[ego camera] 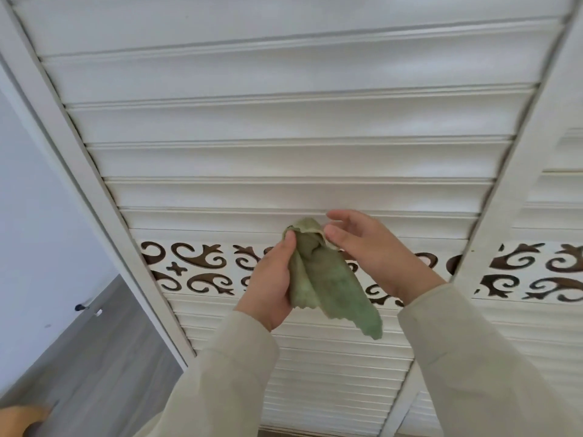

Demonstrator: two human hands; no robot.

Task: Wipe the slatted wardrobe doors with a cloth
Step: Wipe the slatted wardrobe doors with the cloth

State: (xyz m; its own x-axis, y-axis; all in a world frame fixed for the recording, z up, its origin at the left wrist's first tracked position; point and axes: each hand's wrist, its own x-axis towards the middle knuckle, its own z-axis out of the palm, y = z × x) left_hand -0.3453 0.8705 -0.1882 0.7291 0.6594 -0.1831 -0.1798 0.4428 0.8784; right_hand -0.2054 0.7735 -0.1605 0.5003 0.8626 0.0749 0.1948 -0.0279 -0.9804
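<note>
Green cloth [318, 279] hangs from our left hand [273, 279], grip pinched on its bunched top; its tail drops right, below the wrist. Right hand [362, 244] loose-fingered, fingertips just beside that top, before the slatted door [284, 159]

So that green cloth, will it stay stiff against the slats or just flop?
Probably flop: the green cloth hangs in folds below the left hand, its free corner drooping. It looks light, since a loose hold carries it. Bunching it should help it press into the slats.
</note>
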